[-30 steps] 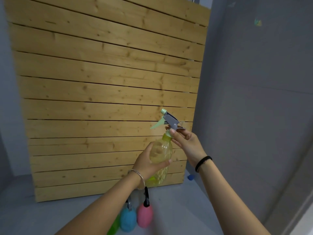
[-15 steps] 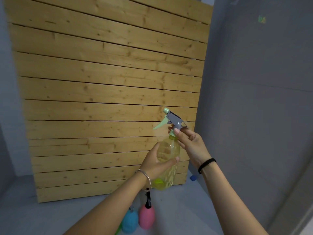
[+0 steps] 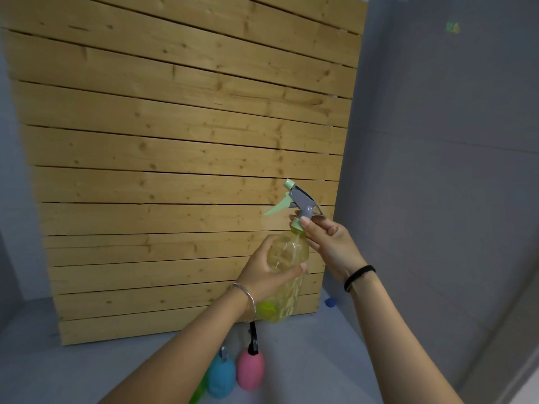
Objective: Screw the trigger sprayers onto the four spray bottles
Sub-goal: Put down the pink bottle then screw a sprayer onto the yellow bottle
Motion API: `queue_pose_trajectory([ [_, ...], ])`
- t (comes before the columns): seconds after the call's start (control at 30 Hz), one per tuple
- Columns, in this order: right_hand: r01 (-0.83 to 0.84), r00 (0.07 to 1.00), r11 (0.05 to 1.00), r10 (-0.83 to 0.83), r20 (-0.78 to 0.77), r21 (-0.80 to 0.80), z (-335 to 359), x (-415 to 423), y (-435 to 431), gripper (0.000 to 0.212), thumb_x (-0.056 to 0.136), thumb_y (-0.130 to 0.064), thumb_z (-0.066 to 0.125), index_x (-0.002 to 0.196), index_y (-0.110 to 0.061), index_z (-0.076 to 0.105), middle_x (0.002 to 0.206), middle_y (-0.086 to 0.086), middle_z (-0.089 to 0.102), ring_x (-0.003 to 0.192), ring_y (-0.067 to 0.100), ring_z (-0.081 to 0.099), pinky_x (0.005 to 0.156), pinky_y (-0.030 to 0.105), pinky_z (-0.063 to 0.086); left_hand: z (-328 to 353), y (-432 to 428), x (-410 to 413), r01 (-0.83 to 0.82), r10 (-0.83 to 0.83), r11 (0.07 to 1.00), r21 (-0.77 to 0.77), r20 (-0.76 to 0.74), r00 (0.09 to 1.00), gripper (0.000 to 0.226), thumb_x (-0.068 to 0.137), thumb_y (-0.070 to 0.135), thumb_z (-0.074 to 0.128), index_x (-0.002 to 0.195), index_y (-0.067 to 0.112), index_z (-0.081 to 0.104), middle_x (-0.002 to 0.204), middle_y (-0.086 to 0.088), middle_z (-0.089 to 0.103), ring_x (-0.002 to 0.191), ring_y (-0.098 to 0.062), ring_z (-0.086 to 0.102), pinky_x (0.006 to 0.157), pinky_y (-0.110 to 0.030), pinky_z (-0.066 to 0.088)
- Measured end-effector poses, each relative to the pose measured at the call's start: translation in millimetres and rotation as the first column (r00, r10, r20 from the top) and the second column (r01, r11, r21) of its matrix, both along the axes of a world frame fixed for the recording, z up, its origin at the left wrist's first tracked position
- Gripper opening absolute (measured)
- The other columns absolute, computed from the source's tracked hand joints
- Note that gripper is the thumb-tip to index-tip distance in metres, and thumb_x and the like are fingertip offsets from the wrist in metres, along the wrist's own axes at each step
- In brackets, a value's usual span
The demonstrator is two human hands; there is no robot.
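Observation:
I hold a clear yellow spray bottle upright in the air in front of me. My left hand wraps around its body. A grey and pale green trigger sprayer sits on its neck, nozzle pointing left. The fingers of my right hand pinch the pale green collar at the sprayer's base. Below, on the grey floor, stand a pink bottle with a black sprayer and a blue bottle with a grey sprayer. A green bottle is mostly hidden behind my left forearm.
A large pallet of pale wooden slats leans upright against the back. A grey wall closes the right side. A small blue object lies on the floor by the pallet's right corner.
The view has shifted slightly, so the bottle and both hands sit a little further right and the floor bottles lower. My right fingers have shifted on the collar.

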State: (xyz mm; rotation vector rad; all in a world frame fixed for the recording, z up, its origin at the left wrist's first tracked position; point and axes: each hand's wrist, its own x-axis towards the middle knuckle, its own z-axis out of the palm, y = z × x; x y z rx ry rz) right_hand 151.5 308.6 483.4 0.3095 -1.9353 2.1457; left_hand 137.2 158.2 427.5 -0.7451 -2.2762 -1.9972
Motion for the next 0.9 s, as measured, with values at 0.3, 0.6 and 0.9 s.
queue_pose_trajectory([
  [0.3, 0.198, 0.98, 0.977, -0.196, 0.027, -0.074, 2.6, -3.6, -19.8, 0.02, 0.075, -0.021, 0.076, 0.086, -0.026, 0.06, 0.092, -0.007, 0.07, 0.086, 0.002, 0.067, 0.075, 0.014, 0.054, 2.5, 2.3, 3.7, -0.15, 0.14, 0.988, -0.036, -0.195, 0.971, 0.079, 0.064, 0.052, 0.074, 0.125, 0.057, 0.025, 0.129, 0.022, 0.049, 0.108, 0.004, 0.055, 0.081, -0.02, 0.051],
  [0.6, -0.045, 0.995, 0.995, 0.052, 0.088, -0.084, -7.0, -2.2, -27.5, 0.034, 0.09, -0.037, 0.054, 0.116, -0.017, 0.065, 0.112, 0.002, 0.07, 0.106, 0.014, 0.065, 0.088, 0.027, 0.052, 4.9, 0.5, 1.8, -0.076, 0.072, 0.997, -0.008, -0.221, 0.973, 0.08, 0.074, 0.044, 0.07, 0.133, 0.066, 0.021, 0.143, 0.034, 0.032, 0.134, 0.0, 0.036, 0.106, -0.035, 0.041],
  [0.9, 0.036, 0.996, 0.991, -0.026, 0.08, -0.13, -3.5, -1.7, -28.2, 0.041, 0.085, -0.019, 0.065, 0.118, 0.004, 0.058, 0.103, 0.015, 0.066, 0.096, 0.023, 0.061, 0.078, 0.026, 0.055, 4.9, 1.5, 0.5, -0.048, 0.048, 0.999, 0.001, -0.19, 0.981, 0.083, 0.076, 0.04, 0.071, 0.134, 0.065, 0.018, 0.138, 0.042, 0.029, 0.124, 0.022, 0.032, 0.096, -0.008, 0.037],
])
